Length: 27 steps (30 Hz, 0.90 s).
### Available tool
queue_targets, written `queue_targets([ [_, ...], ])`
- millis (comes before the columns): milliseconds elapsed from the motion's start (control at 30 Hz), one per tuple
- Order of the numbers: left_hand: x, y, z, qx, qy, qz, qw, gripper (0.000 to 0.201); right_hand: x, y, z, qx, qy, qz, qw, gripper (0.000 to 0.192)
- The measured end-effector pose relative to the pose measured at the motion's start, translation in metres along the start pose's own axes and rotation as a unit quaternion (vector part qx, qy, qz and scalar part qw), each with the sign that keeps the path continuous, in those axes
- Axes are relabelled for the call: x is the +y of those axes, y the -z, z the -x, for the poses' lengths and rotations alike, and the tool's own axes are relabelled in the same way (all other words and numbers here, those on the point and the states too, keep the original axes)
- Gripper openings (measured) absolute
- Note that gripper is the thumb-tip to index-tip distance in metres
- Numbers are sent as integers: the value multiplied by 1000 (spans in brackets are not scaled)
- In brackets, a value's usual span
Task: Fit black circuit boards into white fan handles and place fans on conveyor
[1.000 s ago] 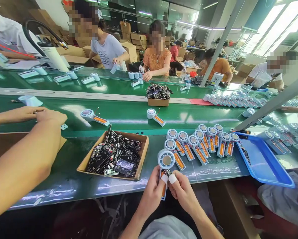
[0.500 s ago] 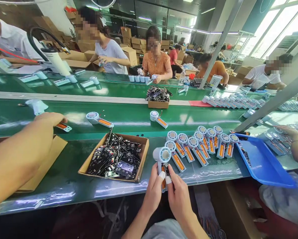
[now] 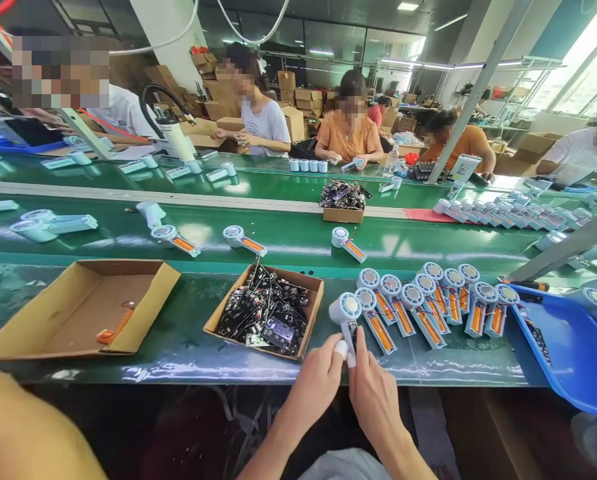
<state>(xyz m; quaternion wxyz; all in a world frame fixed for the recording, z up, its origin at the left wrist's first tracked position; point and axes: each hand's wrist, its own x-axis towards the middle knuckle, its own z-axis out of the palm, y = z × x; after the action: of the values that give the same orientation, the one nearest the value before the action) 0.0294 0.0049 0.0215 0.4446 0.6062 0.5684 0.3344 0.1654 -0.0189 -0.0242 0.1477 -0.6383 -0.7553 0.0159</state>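
My left hand (image 3: 314,387) and my right hand (image 3: 372,393) both grip the handle of one handheld fan body (image 3: 346,311), white with a round head, at the near edge of the green table. White tape wraps a fingertip on each hand. A dark circuit board shows between my thumbs in the handle. Just left of my hands stands a cardboard box of black circuit boards (image 3: 267,312). To the right lies a row of several open fan bodies with orange batteries (image 3: 431,308).
A near-empty cardboard box (image 3: 86,305) holding an orange part sits at left. A blue tray (image 3: 571,347) is at right. Fan bodies (image 3: 243,239) ride the green conveyor. Several people work across the belt. A co-worker's arm (image 3: 23,433) fills the lower left.
The view has swung left and up. The co-worker's arm has pulled back from the conveyor, uncovering the near-empty box. My hands have closed further over the fan's handle.
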Motion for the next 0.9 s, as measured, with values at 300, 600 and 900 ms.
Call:
queue_targets([
  [300,-16,135,-38,212,83,-495,838,36,3,-43,-13,101,40,-14,994,62],
  [600,-18,147,-32,365,-104,-318,869,22,48,21,-6,130,23,-176,976,34],
  [900,19,-18,-6,38,-94,148,984,18,56,54,-61,-20,-33,-71,997,25],
])
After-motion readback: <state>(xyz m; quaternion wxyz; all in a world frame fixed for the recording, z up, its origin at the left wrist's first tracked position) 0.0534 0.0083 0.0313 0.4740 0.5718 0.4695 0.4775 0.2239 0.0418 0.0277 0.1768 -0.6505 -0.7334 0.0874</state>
